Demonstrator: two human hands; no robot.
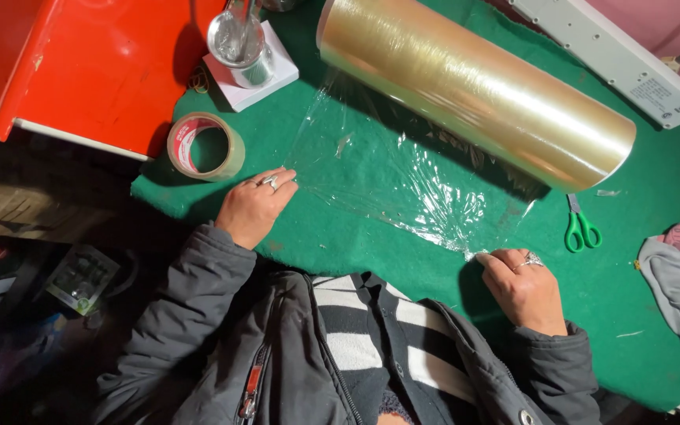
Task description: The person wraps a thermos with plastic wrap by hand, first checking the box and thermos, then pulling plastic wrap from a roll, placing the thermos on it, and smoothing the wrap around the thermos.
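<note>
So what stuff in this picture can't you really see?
Head view:
- Green-handled scissors: blades hidden under the big film roll.
- Left hand and right hand: fingertips curl onto the clear film, so the grip is hidden.
- Shiny metal cup: top cut off by the picture edge.
- Things in the dark lower left: too dim to tell.

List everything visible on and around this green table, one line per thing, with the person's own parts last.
plastic film roll: 1, clear yellowish, table top centre
pulled-out film sheet: 1, clear, flat between roll and hands
tape roll: 1, clear with red core, table's left edge
scissors: 1, green handles, right of sheet
metal cup: 1, silver, on white block
power strip: 1, white, top right
cloth: 1, grey, right edge
red surface: 1, top left
left hand: ringed, on sheet's left corner
right hand: ringed, on sheet's right corner
</note>
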